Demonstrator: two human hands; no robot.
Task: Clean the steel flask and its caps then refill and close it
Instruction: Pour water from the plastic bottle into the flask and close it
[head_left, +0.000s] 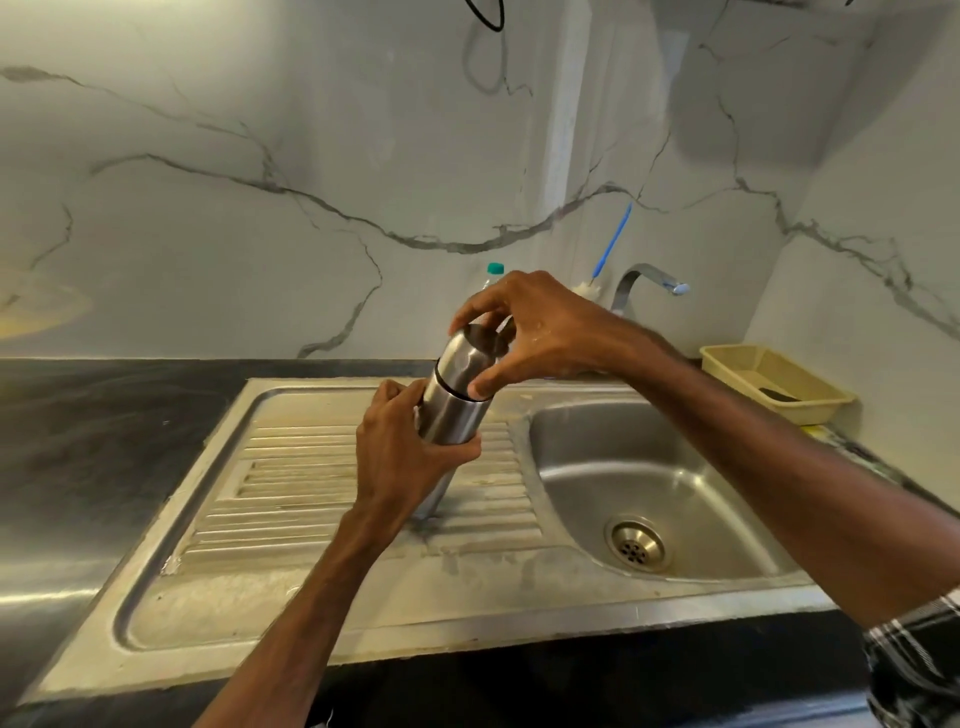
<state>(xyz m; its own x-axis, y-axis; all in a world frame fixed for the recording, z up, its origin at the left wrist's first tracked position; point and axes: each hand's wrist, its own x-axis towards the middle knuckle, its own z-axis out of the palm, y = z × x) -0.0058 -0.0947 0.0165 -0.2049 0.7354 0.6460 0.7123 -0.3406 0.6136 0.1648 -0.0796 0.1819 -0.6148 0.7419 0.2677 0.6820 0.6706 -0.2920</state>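
The steel flask (451, 415) stands tilted on the ribbed drainboard (311, 467) of the sink. My left hand (402, 447) grips the flask's body around its middle. A steel outer cap (467, 361) sits on top of the flask, with a dark seam line below it. My right hand (535, 327) holds this cap from above, fingers curled over its top and thumb on its lower edge. The flask's base is partly hidden behind my left wrist.
The sink basin (649, 467) with its drain (635, 544) lies to the right. Behind stand a tap (641, 283), a blue-handled bottle brush (613, 249), a plastic bottle with a teal cap (494, 270) and a yellow tray (774, 382). Dark countertop (104, 415) spreads left.
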